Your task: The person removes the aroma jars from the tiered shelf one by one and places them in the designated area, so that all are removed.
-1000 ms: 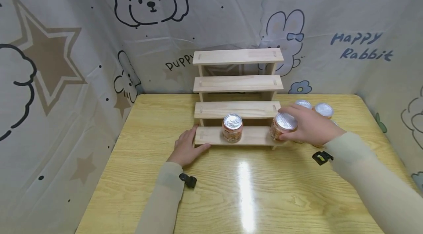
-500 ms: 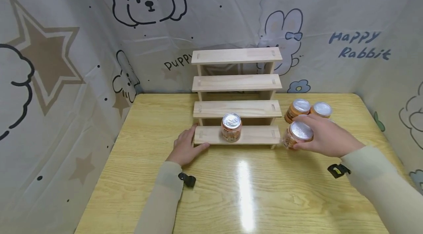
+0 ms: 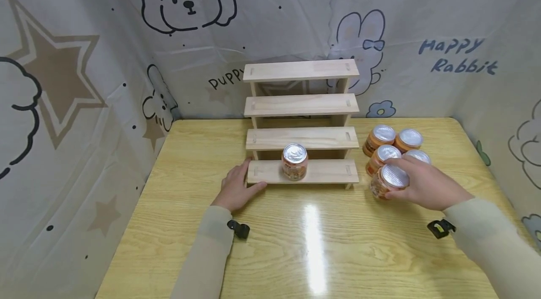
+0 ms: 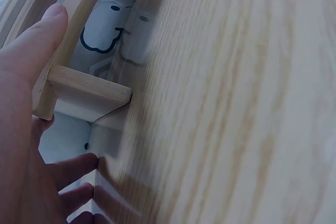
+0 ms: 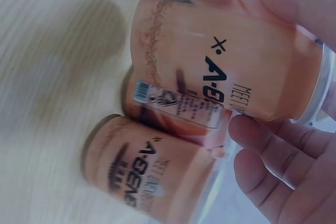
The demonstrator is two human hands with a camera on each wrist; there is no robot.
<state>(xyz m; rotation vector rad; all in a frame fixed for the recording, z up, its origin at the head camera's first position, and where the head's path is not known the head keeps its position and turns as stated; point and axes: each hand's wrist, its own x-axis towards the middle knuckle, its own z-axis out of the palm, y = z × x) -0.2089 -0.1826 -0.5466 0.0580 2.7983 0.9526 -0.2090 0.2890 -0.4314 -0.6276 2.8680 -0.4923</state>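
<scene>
My right hand (image 3: pixel 427 185) grips an orange-labelled jar (image 3: pixel 395 177) with a silver foil lid, right of the wooden tiered shelf (image 3: pixel 301 138). In the right wrist view, thumb and fingertips pinch this jar (image 5: pixel 226 51) near its lid; whether its base touches the table cannot be told. A similar jar (image 3: pixel 294 164) stands upright on the lowest tier, left of its middle. At that tier's left end my left hand (image 3: pixel 237 188) holds the board, thumb along the front edge. The left wrist view shows the thumb (image 4: pixel 39 40) against the board, other fingers beyond its end.
Several more jars (image 3: pixel 383 135) stand grouped behind the held one, right of the shelf; my right hand partly covers one (image 3: pixel 418 155). Beneath everything is a wood-grain table (image 3: pixel 270 252). A printed cloth (image 3: pixel 279 17) hangs behind and at both sides.
My right hand has moved the gripped jar from the right end of the lowest tier rightward, to the front of the jar group. The left hand stays at the shelf's left end.
</scene>
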